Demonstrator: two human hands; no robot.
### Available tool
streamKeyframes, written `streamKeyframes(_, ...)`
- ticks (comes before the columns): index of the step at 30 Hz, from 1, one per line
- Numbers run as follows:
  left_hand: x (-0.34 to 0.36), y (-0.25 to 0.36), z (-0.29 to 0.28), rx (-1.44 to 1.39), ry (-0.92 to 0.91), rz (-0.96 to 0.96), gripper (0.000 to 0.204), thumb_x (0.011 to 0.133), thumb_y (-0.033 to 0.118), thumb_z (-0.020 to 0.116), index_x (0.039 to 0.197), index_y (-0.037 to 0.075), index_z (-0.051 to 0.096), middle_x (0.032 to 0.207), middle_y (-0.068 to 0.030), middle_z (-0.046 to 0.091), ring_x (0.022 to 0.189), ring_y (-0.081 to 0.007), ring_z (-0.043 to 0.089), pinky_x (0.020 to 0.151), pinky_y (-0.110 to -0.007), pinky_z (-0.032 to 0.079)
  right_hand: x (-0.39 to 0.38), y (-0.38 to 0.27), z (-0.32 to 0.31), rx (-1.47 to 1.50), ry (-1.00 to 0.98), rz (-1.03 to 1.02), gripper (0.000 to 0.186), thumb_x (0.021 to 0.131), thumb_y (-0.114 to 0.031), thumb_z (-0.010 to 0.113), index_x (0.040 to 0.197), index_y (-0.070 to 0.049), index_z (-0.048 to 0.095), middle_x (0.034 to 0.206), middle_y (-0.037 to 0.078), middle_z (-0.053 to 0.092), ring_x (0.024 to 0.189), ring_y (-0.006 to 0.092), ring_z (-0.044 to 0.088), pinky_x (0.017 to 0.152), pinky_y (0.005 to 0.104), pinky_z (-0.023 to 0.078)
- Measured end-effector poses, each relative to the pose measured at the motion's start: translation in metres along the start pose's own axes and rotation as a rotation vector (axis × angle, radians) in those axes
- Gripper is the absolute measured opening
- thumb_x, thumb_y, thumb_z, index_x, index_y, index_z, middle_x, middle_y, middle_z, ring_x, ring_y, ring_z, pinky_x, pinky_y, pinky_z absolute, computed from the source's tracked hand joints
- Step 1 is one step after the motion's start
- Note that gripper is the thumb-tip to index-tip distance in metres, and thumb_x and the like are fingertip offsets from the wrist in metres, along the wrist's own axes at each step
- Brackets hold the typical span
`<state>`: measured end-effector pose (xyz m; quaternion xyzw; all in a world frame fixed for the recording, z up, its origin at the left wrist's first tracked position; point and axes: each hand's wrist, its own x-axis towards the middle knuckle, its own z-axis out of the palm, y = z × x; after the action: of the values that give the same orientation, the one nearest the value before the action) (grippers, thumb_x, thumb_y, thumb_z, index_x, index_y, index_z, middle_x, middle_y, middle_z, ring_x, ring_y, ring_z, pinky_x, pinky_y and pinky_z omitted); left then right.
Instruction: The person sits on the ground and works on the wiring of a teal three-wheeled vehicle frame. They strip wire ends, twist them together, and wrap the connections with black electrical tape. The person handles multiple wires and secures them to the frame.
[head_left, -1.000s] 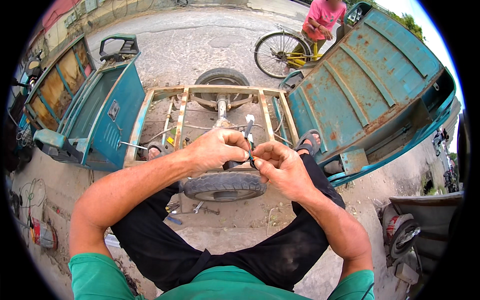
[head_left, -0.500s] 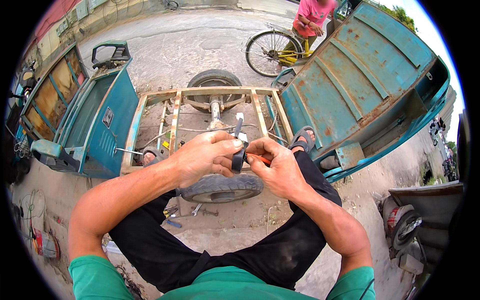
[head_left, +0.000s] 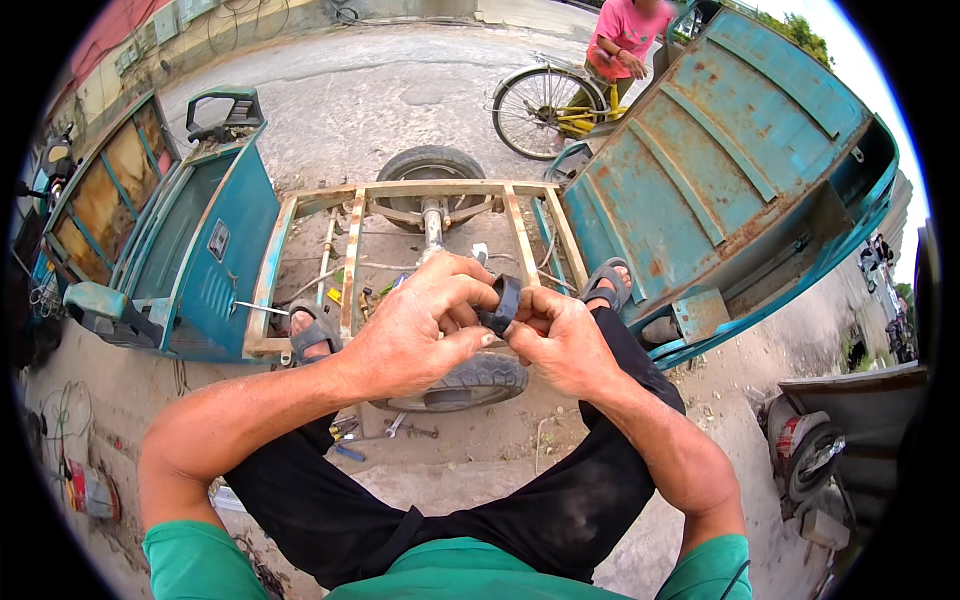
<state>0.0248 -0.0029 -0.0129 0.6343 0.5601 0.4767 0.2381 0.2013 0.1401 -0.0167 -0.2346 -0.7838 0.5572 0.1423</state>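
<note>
Black ring is held at chest height over the near tyre, above the bare frame. Left hand is closed on it, thumb and fingers pinching the rim; right hand is closed under it, fingertips at the lower edge. Ring is best kept square while worked, grip kept on the rim, the bore left clear. If dropped, it would likely be lost among the tools below.
</note>
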Motion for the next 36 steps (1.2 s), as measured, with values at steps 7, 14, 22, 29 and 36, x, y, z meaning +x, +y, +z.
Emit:
streamKeyframes(7,0.010,-0.029,-0.001,0.062,-0.036,0.164,0.028,0.100,0.016,0.066,0.126,0.005,0.065,0.117,-0.0101,0.061,0.084,-0.0155,0.062,0.072,-0.032,0.052,-0.003,-0.007,-0.001,0.001,-0.009,0.042,0.023,0.094,-0.011,0.068,0.107,0.007,0.067,0.091,0.005,0.069,0.082,0.0090,0.062,0.072,0.0272,0.052)
streamKeyframes(14,0.013,-0.024,0.000,0.116,0.037,0.022,0.021,0.098,0.016,0.068,0.112,0.000,0.069,0.081,-0.0062,0.065,0.071,-0.0100,0.059,0.062,-0.031,0.049,0.000,0.004,0.003,-0.043,0.012,-0.008,0.024,0.094,-0.013,0.068,0.105,0.008,0.066,0.088,0.005,0.069,0.078,0.0084,0.061,0.070,0.0270,0.052)
streamKeyframes(22,0.016,-0.015,0.000,0.238,0.101,-0.033,0.017,0.091,0.012,0.075,0.099,-0.003,0.069,0.074,-0.0076,0.069,0.065,-0.0086,0.061,0.057,-0.030,0.050,0.000,0.009,0.008,-0.161,0.067,-0.098,0.021,0.093,-0.011,0.069,0.104,0.006,0.064,0.088,0.003,0.066,0.078,0.0058,0.059,0.069,0.0246,0.051)
streamKeyframes(29,0.018,-0.008,-0.003,0.240,0.085,-0.219,0.025,0.086,0.017,0.077,0.100,-0.001,0.067,0.076,-0.0100,0.072,0.068,-0.0140,0.067,0.061,-0.033,0.052,-0.002,0.007,0.013,-0.274,0.097,-0.191,0.022,0.092,-0.011,0.068,0.104,0.006,0.064,0.089,0.008,0.068,0.083,0.0104,0.062,0.076,0.0289,0.053)
streamKeyframes(36,0.018,-0.002,-0.006,0.246,0.040,-0.260,0.032,0.084,0.019,0.077,0.105,0.000,0.062,0.075,-0.0104,0.072,0.070,-0.0161,0.066,0.064,-0.036,0.051,-0.003,0.003,0.015,-0.271,0.087,-0.222,0.027,0.089,-0.016,0.070,0.102,0.007,0.065,0.087,0.018,0.072,0.080,0.0243,0.070,0.076,0.0365,0.056)
